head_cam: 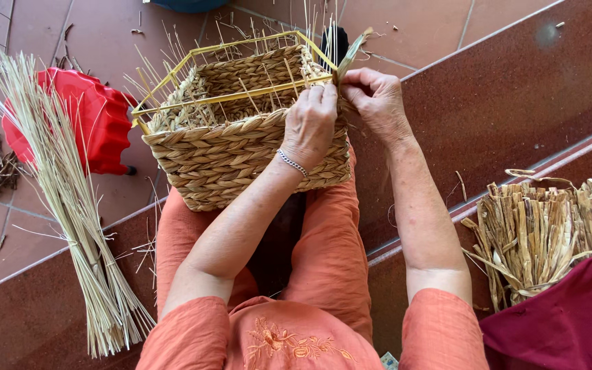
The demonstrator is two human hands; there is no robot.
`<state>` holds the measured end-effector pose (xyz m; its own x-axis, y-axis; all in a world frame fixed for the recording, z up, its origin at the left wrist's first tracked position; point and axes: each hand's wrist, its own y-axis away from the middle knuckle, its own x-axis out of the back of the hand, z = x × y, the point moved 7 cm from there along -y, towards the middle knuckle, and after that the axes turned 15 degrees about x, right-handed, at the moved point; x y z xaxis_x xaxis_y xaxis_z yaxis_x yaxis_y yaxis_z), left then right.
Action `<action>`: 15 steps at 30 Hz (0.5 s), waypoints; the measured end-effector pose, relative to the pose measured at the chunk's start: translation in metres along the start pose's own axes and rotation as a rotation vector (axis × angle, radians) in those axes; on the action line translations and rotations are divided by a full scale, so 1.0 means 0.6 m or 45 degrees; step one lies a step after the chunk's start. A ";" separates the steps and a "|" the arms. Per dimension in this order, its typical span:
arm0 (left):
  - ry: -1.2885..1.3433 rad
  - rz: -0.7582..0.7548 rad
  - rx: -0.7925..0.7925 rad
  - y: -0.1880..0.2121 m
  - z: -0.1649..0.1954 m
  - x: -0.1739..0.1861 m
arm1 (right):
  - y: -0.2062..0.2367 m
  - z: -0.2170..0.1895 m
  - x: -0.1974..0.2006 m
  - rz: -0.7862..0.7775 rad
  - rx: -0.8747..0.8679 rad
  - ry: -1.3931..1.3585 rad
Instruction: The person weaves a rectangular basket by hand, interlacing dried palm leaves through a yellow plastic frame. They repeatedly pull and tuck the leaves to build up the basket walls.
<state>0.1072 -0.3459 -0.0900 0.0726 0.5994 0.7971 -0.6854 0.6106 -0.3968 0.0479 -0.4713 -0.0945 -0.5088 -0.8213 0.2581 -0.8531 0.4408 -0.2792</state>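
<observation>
Viewed from above, at the knees of a seated person in orange clothing. Woven basket resting on the lap, rectangular, of braided straw over a yellow wire frame, thin stakes standing up past the rim. Near wall finished; far corner partly hidden behind both hands.

Left hand laid over the near right rim, fingers curled down onto the braid; palm side hidden, so cannot tell whether anything is pinched beneath. Thin bracelet at the wrist. Right hand at the right corner, fingers closed narrow on a flat straw strand that rises past the frame.

Dark object behind the far corner, mostly covered, kind not determinable. Blue object at the top edge cut off.

Bundle of pale thin reeds lying left on the floor, tips fanned over a red fluted container, itself half concealed. Bundle of broad tan straw strips at right, lower ends swallowed by maroon cloth, cut off by the edge. No labels or signs visible.
</observation>
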 end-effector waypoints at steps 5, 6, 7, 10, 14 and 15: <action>-0.090 -0.328 0.029 -0.001 0.009 -0.003 | 0.003 0.012 -0.010 0.055 -0.066 -0.322; -0.111 -0.405 0.043 -0.006 0.008 -0.006 | 0.003 0.013 -0.009 0.062 -0.056 -0.348; -0.132 -0.483 0.057 -0.011 0.005 -0.010 | 0.003 0.018 -0.009 0.080 -0.096 -0.385; -0.027 -0.637 0.122 -0.020 -0.010 -0.012 | -0.001 0.029 -0.007 0.096 -0.148 -0.476; 0.256 -0.483 0.046 -0.026 -0.021 0.014 | -0.012 0.028 -0.012 0.048 -0.035 -0.465; 0.320 -0.492 0.088 -0.024 -0.026 0.015 | -0.013 0.028 -0.013 0.037 -0.002 -0.442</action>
<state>0.1291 -0.3412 -0.0842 0.4996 0.4469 0.7421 -0.6194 0.7832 -0.0546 0.0607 -0.4743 -0.1096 -0.4638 -0.8823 -0.0801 -0.8390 0.4665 -0.2802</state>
